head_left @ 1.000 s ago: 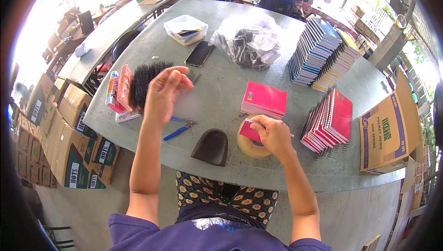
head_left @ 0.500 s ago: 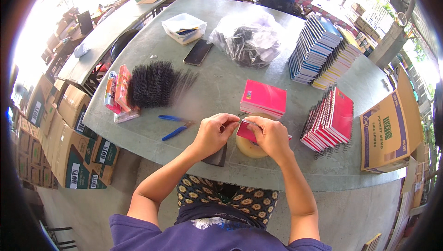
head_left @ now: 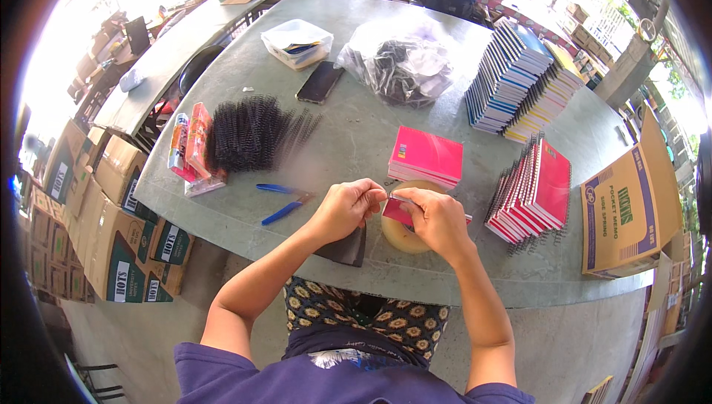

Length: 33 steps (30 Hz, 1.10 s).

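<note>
My right hand point(head_left: 437, 220) grips a small red notebook point(head_left: 397, 213), its thumb pressed on the cover. Close to it, my left hand point(head_left: 347, 209) has its fingertips pinched on what looks like a thin black spiral coil point(head_left: 391, 188) at the notebook's upper left edge; the fingers hide most of it. Under the notebook lies a tan tape roll point(head_left: 399, 239). Just beyond my right hand sits a stack of red notebooks point(head_left: 426, 154). A bundle of black spiral coils point(head_left: 248, 137) lies to the left, with blue-handled pliers point(head_left: 282, 212) nearer my left hand.
Coil-bound red notebooks point(head_left: 545, 189) and an open cardboard box point(head_left: 623, 207) stand right. Behind are blue notebook stacks point(head_left: 504, 77), a plastic bag point(head_left: 400, 63), a phone point(head_left: 320, 83) and a plastic tub point(head_left: 297, 44). A dark flat piece point(head_left: 347, 248) lies by the front edge.
Both hands stay almost in place with the notebook between them. The fingertips shift slightly, and the whole view moves a little.
</note>
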{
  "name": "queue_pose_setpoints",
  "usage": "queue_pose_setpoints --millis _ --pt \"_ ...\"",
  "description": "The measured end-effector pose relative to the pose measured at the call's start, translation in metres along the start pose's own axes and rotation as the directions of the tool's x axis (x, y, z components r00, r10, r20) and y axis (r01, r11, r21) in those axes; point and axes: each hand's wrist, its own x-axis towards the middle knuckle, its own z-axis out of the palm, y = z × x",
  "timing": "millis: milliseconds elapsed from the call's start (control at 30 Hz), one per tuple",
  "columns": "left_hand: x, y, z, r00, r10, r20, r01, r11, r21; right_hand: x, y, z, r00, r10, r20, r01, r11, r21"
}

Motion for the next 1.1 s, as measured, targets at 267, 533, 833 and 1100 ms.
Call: queue_pose_setpoints --millis 267,533,833,1100 --pt "0.012 0.002 -0.008 0.964 0.260 0.050 -0.261 0.897 0.358 -0.005 0.003 -0.001 0.992 -0.119 -0.040 0.115 0.990 -0.079" --pt "0.008 0.014 -0.020 0.981 0.104 0.165 -0.166 0.891 0.422 0.007 -0.002 0.006 0.918 -0.248 -0.309 0.203 0.964 -0.170" --pt "0.001 0.002 -0.023 0.979 0.097 0.178 -0.160 0.908 0.386 -0.002 -0.002 0.007 0.995 -0.092 -0.047 0.085 0.988 -0.129" --pt "0.003 -0.003 -0.023 0.972 0.223 0.066 -0.231 0.893 0.385 0.006 0.001 0.007 0.975 -0.058 -0.213 0.086 0.989 0.120"
